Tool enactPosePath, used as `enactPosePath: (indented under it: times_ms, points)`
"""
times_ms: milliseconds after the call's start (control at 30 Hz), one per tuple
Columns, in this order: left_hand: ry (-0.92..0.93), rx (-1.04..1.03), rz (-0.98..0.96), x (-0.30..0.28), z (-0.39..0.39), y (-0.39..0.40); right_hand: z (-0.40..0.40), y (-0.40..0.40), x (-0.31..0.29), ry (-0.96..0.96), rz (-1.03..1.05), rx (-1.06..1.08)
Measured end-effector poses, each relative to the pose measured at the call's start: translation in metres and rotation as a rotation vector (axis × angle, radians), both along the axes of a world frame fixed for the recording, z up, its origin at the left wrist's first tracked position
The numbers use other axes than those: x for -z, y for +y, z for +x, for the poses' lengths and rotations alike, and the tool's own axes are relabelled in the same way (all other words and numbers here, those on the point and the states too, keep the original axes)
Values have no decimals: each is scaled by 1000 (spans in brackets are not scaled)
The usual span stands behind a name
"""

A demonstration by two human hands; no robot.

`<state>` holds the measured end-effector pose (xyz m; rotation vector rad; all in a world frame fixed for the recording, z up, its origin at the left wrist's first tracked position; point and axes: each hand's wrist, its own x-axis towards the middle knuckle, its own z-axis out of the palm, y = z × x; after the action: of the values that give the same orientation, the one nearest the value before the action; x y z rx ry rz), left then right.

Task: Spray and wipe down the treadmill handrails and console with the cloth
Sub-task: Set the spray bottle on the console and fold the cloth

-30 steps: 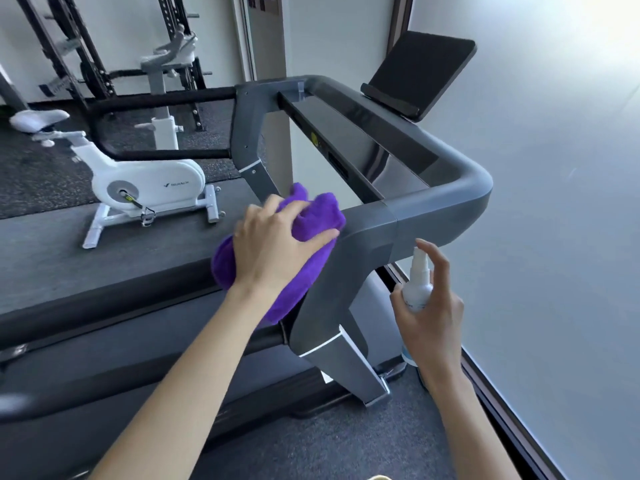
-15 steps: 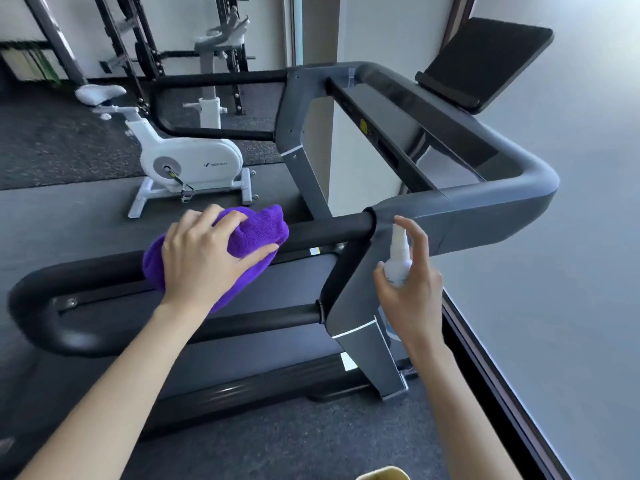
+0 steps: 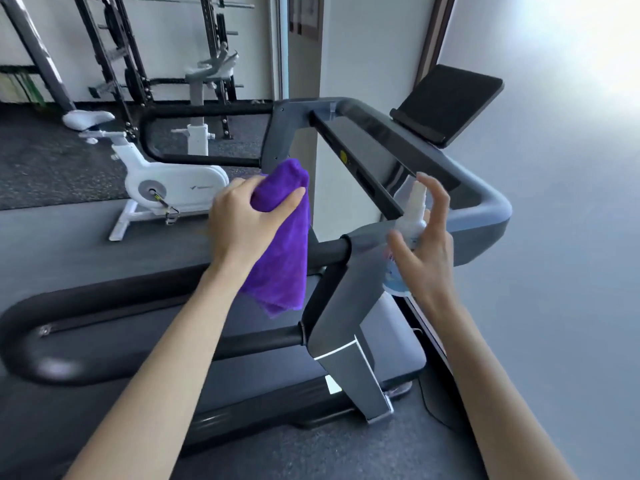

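My left hand grips a purple cloth, lifted off the near black handrail so that the cloth hangs down in front of it. My right hand holds a small white spray bottle upright beside the grey corner of the treadmill frame, with the fingers raised near its nozzle. The dark console panel runs away from me, with a black tablet holder at its far end. The far handrail loops on the other side.
A white exercise bike stands beyond the treadmill belt. Black weight racks line the back wall. A grey wall runs close along the right. The grey upright post stands just below my hands.
My left hand lifted the cloth off the near handrail and brought it right, toward the console; the cloth now hangs loose. My right hand raised the bottle higher, fingers spread near the nozzle.
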<state>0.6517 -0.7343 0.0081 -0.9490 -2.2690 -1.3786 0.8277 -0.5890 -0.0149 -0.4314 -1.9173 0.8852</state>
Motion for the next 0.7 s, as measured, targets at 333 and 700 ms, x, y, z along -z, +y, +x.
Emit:
enactPosePath:
  times_ms: [333, 700]
  points:
    - [-155, 182, 151, -21, 34, 71, -41, 167, -30, -137, 67, 69]
    - [-172, 271, 129, -14, 43, 81, -51, 213, -11, -195, 78, 207]
